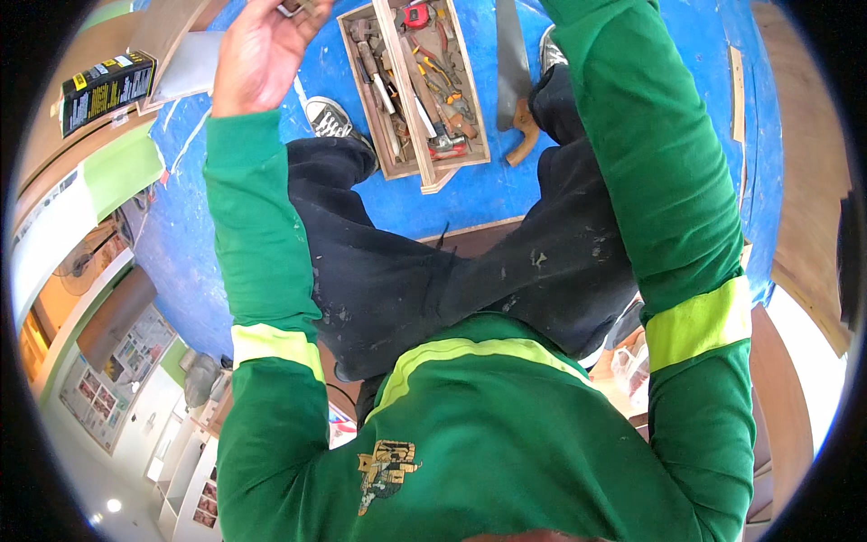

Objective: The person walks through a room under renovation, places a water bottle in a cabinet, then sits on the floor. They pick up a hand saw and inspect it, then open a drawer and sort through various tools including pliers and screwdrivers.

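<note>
My left hand (263, 56) is raised at the top left, its fingers curled round a small, partly metallic piece (293, 7) that the upper edge cuts off. I cannot make out what it is. My right arm (664, 154), in a green sleeve, reaches up past the top edge, so the right hand is out of sight. Between my feet stands an open wooden toolbox (404, 95) with a central carrying bar. Inside lie a red tape measure (416, 15), yellow-handled pliers (437, 88) and several other hand tools. To its right a handsaw (513, 68) with a wooden handle rests on the blue floor covering.
A black box (107, 90) sits on a surface at the left. Shoes (328, 117) flank the toolbox. Wooden boards (799, 135) line the right side, and a thin wood strip (737, 95) lies on the blue covering (185, 244).
</note>
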Demonstrator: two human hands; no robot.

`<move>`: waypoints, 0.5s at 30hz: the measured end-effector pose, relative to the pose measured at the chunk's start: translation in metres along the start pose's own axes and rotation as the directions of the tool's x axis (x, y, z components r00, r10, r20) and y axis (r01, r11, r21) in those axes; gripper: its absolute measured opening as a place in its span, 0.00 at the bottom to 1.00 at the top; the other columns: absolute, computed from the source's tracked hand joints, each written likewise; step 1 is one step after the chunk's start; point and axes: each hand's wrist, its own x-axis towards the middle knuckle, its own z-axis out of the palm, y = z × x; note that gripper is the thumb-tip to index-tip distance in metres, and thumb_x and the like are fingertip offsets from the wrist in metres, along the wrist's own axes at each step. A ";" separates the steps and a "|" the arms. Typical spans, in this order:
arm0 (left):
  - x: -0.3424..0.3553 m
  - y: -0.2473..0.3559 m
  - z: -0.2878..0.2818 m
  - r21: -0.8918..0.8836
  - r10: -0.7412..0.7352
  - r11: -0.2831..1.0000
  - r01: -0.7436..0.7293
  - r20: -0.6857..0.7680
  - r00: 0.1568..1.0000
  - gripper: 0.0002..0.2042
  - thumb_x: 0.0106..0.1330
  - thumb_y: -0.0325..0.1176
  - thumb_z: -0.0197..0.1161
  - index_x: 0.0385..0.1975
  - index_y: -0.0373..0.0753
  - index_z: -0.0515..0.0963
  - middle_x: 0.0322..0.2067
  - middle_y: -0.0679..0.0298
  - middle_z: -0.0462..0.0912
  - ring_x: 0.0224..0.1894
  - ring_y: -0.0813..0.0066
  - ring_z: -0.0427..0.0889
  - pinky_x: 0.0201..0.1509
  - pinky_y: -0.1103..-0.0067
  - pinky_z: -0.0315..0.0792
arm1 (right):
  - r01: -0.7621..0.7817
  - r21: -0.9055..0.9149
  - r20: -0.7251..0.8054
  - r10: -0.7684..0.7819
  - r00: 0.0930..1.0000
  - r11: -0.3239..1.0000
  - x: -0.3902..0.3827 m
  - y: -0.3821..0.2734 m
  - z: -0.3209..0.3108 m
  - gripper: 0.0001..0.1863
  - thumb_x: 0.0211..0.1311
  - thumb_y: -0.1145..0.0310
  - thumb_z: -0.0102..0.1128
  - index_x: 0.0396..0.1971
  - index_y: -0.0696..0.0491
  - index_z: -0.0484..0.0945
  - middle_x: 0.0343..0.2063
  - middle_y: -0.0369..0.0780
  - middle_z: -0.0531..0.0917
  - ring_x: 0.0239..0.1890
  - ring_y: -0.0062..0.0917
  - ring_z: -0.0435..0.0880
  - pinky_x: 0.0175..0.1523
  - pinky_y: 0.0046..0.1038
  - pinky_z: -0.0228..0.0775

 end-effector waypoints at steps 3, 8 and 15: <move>0.020 -0.009 -0.010 0.029 0.061 0.998 -0.063 0.058 0.996 0.10 0.78 0.34 0.55 0.46 0.36 0.81 0.41 0.55 0.88 0.48 0.58 0.88 0.54 0.65 0.83 | -0.029 -0.050 0.061 0.032 0.998 0.998 0.000 0.001 -0.003 0.10 0.69 0.67 0.59 0.28 0.55 0.79 0.21 0.31 0.73 0.21 0.17 0.69 0.25 0.23 0.58; 0.064 -0.008 -0.014 -0.132 0.092 0.988 -0.079 0.092 0.992 0.07 0.79 0.31 0.54 0.46 0.37 0.79 0.37 0.63 0.87 0.43 0.66 0.88 0.50 0.68 0.85 | 0.095 -0.520 0.103 -0.048 0.993 0.849 0.036 0.013 -0.023 0.09 0.68 0.68 0.56 0.33 0.57 0.83 0.21 0.36 0.77 0.22 0.22 0.75 0.27 0.27 0.68; 0.069 0.004 -0.030 -0.248 0.092 0.964 -0.100 -0.045 0.995 0.09 0.80 0.35 0.56 0.47 0.37 0.79 0.34 0.62 0.85 0.40 0.67 0.86 0.51 0.68 0.82 | 0.258 -0.961 0.275 0.286 0.918 0.098 0.090 0.241 -0.063 0.19 0.64 0.61 0.57 0.42 0.60 0.88 0.40 0.58 0.88 0.43 0.49 0.90 0.52 0.44 0.82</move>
